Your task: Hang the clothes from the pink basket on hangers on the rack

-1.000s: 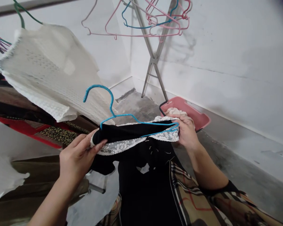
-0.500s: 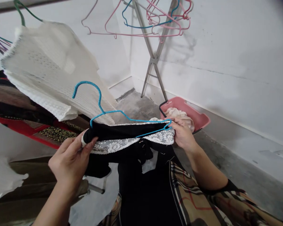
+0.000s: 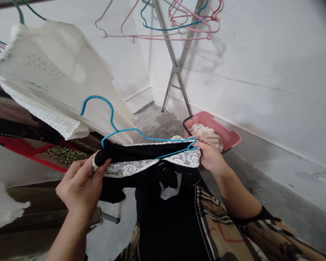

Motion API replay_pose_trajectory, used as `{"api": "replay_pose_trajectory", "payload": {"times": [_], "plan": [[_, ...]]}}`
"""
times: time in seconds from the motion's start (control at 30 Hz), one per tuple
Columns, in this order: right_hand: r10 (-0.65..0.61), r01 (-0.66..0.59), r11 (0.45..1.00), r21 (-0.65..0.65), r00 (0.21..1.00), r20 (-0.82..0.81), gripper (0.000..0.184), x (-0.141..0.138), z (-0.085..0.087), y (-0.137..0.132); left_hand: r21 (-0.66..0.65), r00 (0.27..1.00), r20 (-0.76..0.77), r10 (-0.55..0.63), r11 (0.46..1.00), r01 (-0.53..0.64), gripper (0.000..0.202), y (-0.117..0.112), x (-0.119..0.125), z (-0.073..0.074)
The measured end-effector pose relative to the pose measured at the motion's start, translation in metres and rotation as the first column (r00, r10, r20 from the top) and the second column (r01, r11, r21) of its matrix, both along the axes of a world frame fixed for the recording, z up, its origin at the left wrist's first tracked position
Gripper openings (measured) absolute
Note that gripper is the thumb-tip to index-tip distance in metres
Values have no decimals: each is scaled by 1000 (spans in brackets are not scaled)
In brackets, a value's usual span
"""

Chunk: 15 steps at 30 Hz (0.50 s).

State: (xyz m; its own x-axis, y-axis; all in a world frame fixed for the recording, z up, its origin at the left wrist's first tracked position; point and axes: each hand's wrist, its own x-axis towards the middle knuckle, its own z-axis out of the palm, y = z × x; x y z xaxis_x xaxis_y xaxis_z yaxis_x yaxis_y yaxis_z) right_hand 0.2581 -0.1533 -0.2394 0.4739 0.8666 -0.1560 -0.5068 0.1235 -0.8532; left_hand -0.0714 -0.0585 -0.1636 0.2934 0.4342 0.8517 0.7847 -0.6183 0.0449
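Note:
A black garment with white lace trim (image 3: 136, 152) is stretched between my two hands, its full shape unclear. A blue clothes hanger (image 3: 141, 135) sits partly inside its neckline, with the hook pointing up to the left. My left hand (image 3: 83, 181) pinches the garment's left edge, just below the hanger's left shoulder. At the other side, my right hand (image 3: 210, 154) grips the garment's right edge together with the hanger's right end. The right fingertips are partly hidden behind the cloth.
A white knitted garment (image 3: 57, 72) hangs at the left on a green hanger. Pink hangers (image 3: 157, 37) and a blue one hang from a metal rack (image 3: 176, 69). On the concrete floor, a pink basket (image 3: 230, 136) holds pale cloth. White walls stand behind.
The blue hanger's hook has tipped slightly to the left. Both hands keep their hold on the garment in nearly the same place, and the view has shifted a little.

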Motion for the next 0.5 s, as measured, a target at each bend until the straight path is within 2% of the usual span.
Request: {"api": "replay_pose_trajectory", "payload": {"times": [0.1,0.27,0.33,0.4,0.43,0.5], "plan": [[63,-67,998,-22,991,-119,22,2,-1,0,-14,1000,-17,19,1000,-19,21,-1,0,0],[96,-98,995,-12,986,-135,26,1,-6,-3,2,999,-15,35,999,-35,23,-2,0,-2],[28,-28,1000,5,999,-46,24,-2,-6,-4,0,999,-19,27,1000,-27,23,-4,1,-1],[-88,84,996,34,987,135,21,-4,-7,-5,-34,1000,-24,-3,999,2,21,-9,3,1],[-150,141,989,54,957,247,21,-4,-8,-5,-77,999,-24,-33,997,31,20,-12,3,2],[-255,232,967,106,844,472,22,-3,-10,-3,-210,993,4,-118,971,116,19,-18,4,4]]}}
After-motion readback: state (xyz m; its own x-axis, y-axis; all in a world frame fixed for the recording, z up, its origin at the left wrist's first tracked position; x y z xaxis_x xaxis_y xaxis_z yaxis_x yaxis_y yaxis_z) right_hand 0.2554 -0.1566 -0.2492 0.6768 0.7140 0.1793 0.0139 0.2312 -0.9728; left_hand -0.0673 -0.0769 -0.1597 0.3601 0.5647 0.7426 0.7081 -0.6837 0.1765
